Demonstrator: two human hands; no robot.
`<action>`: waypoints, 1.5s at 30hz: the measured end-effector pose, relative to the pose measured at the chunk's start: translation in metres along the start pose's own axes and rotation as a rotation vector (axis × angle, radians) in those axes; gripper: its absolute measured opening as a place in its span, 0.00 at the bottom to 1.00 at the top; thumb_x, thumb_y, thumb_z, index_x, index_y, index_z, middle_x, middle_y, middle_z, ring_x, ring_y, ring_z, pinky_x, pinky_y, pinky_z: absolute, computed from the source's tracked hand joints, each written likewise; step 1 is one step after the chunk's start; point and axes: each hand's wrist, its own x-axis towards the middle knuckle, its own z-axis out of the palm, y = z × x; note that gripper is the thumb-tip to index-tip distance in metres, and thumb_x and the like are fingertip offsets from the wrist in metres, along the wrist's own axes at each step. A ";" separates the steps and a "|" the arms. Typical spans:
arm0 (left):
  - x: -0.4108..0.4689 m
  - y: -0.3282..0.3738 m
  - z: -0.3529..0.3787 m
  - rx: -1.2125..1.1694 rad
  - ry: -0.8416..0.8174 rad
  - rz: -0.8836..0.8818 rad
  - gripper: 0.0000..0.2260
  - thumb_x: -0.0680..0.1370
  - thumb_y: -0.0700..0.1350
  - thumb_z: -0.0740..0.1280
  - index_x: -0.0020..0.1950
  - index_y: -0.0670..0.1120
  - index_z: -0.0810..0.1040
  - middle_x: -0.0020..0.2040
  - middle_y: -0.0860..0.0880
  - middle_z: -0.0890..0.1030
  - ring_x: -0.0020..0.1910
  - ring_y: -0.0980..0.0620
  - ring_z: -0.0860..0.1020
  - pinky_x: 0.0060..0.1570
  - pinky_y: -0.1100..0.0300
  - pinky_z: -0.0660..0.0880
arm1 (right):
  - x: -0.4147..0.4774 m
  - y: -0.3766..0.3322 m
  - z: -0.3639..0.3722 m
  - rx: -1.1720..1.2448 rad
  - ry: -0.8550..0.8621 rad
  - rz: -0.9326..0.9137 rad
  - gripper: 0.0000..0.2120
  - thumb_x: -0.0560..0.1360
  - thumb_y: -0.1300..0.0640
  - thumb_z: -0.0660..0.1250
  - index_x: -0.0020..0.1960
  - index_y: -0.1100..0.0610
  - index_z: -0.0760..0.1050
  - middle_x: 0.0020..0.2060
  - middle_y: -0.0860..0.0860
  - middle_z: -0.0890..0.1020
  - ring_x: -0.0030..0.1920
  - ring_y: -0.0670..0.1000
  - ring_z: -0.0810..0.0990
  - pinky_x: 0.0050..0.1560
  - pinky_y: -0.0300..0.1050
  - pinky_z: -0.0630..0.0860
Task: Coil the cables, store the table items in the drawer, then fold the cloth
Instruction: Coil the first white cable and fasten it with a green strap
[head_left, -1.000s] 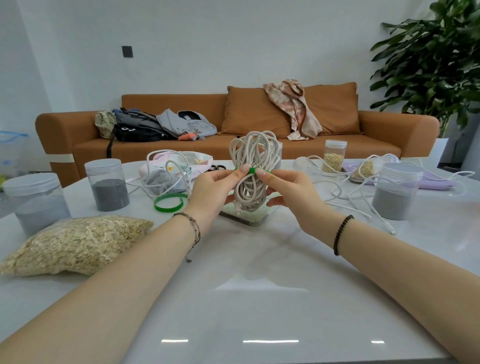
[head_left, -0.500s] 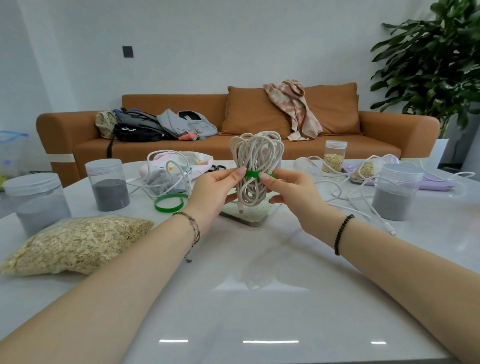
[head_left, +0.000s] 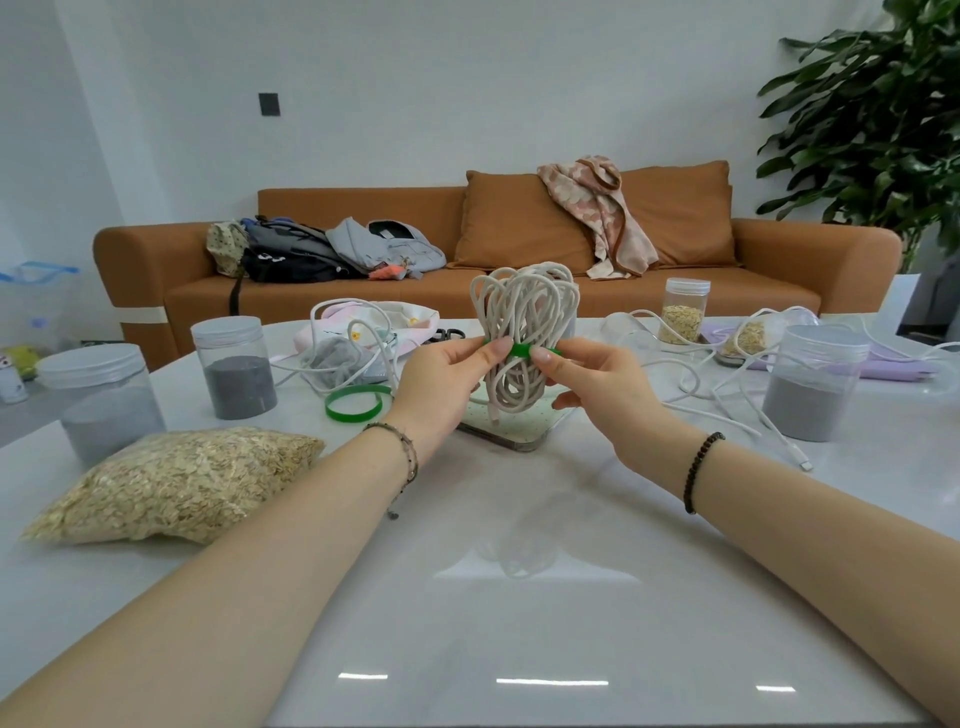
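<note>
Spread wider now, left hand (head_left: 441, 384) and right hand (head_left: 597, 387) pinch the green tie (head_left: 520, 351) round the coiled cable (head_left: 524, 306) — over the table (head_left: 519, 597) middle.

Quick headcount from across the room: three clear lidded jars of grey powder (head_left: 98, 400) (head_left: 234, 369) (head_left: 813, 384), one small clear jar of oats (head_left: 684, 312), one big clear plastic bag of oats (head_left: 171, 483). Green rubber bands, two: one loose green band (head_left: 358, 402) flat on the white tabletop (head_left: 519, 623), one wrapped green band (head_left: 519, 351) round the single bundle of coiled off-white cable (head_left: 524, 306). Two hands, a left hand (head_left: 441, 379) and a right hand (head_left: 602, 389), with one bracelet (head_left: 410, 452) (head_left: 698, 470) per wrist. The loose white cables (head_left: 802, 462) are too tangled to count.
</note>
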 end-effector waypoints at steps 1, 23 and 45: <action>0.000 0.001 0.000 0.002 -0.006 0.012 0.04 0.80 0.51 0.68 0.50 0.55 0.83 0.40 0.62 0.85 0.44 0.65 0.81 0.52 0.65 0.77 | 0.000 -0.001 0.001 0.012 0.004 -0.001 0.09 0.76 0.52 0.72 0.54 0.55 0.84 0.44 0.49 0.85 0.42 0.44 0.80 0.42 0.39 0.78; -0.010 0.014 0.004 0.031 0.313 0.221 0.06 0.83 0.55 0.62 0.55 0.55 0.76 0.50 0.48 0.83 0.47 0.54 0.80 0.47 0.60 0.77 | -0.001 -0.004 -0.001 -0.377 -0.001 -0.411 0.13 0.81 0.46 0.64 0.49 0.51 0.85 0.41 0.43 0.82 0.43 0.46 0.80 0.40 0.42 0.78; -0.091 0.065 -0.055 0.481 0.132 0.231 0.13 0.77 0.58 0.67 0.51 0.49 0.78 0.44 0.52 0.83 0.42 0.56 0.81 0.38 0.65 0.76 | -0.033 -0.032 0.021 -0.375 -0.293 -0.426 0.15 0.77 0.42 0.68 0.48 0.52 0.85 0.42 0.44 0.84 0.42 0.47 0.82 0.43 0.47 0.81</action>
